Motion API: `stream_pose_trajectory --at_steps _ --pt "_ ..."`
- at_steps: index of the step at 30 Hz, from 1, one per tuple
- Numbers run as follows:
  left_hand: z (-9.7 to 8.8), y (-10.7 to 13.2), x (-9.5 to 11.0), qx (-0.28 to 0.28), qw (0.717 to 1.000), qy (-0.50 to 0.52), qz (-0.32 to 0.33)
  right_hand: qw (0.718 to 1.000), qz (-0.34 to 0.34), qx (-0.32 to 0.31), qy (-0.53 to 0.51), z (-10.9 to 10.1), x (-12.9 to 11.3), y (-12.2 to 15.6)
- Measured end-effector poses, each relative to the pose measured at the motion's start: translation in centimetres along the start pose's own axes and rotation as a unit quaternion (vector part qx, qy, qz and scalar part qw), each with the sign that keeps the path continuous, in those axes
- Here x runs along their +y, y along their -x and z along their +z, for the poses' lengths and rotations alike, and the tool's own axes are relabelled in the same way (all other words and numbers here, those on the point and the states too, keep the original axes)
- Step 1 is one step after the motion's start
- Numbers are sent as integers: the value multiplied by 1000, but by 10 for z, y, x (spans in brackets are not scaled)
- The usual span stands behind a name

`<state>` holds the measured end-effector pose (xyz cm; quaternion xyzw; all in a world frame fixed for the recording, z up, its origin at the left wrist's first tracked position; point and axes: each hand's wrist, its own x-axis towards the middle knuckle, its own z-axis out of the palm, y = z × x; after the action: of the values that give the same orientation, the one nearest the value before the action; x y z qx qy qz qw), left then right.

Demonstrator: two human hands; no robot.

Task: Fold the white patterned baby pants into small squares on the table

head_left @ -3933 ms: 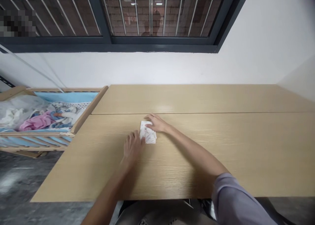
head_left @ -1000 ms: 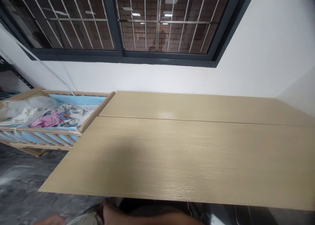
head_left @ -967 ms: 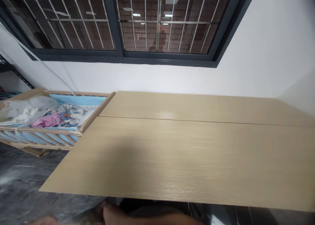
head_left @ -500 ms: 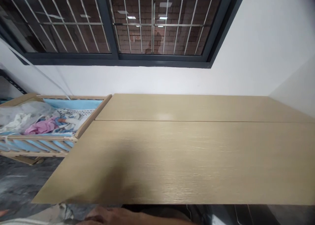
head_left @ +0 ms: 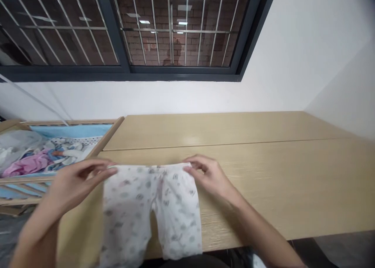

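A pair of small white baby pants (head_left: 129, 201) with a grey printed pattern is stretched out by its waistband above the wooden table (head_left: 263, 174). My left hand (head_left: 77, 182) pinches the waistband's left corner between thumb and fingers. At the right corner, my right hand (head_left: 206, 174) pinches the same waistband. Both legs of the pants hang toward me, over the table's near edge. The lower left leg is slightly blurred and runs to the bottom of the view.
Left of the table stands a wooden crib (head_left: 107, 139) with a blue lining, holding a pink cloth (head_left: 31, 163), other crumpled clothes and a clear plastic bag (head_left: 17, 141). A white wall and a barred window (head_left: 181, 73) rise behind the table.
The pants and both hands have come up into view over the table, held spread. Before, only part of an arm and hand showed at the bottom edge. The view has shifted slightly right.
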<state>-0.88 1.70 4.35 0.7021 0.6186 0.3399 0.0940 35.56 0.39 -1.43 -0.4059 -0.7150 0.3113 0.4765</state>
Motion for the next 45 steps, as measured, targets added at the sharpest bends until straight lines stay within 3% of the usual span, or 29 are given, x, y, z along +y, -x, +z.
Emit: stream_pose_trajectory --at_steps 4,9,12,14,18,21,23,25,27,29,32,35,38,42,45 --pt "83 -61 -3 -77 996 40 5 995 79 -6 62 -22 66 -41" --pt "182 -113 -21 -123 990 29 -64 977 181 35 108 -15 161 -92" --pt "219 -127 -29 -129 987 -7 -100 970 201 42 128 -5 198 -110" --pt "233 -131 -32 -136 984 -27 -115 967 212 35 141 1 214 -115" --pt "237 -127 -26 -135 983 -53 -113 963 211 23 167 7 234 -117" --pt "229 -103 -3 -108 988 -70 -87 962 203 22 181 6 241 -117" --pt "224 -69 23 -104 991 -71 -48 961 201 26 187 3 242 -118" --pt "223 -21 54 -144 988 -57 6 959 205 27 191 0 242 -119" --pt "225 35 86 -217 974 -34 54 957 214 20 194 -3 243 -121" --pt "230 85 113 -324 940 -8 112 954 225 4 196 -3 243 -121" --pt "242 133 135 -402 903 -49 140 951 236 -9 201 0 244 -120" --pt "252 146 137 -423 893 -68 137 949 241 -5 204 2 241 -119" --pt "250 142 133 -428 892 -64 129 948 242 1 206 4 232 -119" --pt "225 133 130 -411 907 -19 91 951 233 10 205 9 212 -130" --pt "196 128 121 -360 931 53 38 955 218 7 202 21 194 -144"
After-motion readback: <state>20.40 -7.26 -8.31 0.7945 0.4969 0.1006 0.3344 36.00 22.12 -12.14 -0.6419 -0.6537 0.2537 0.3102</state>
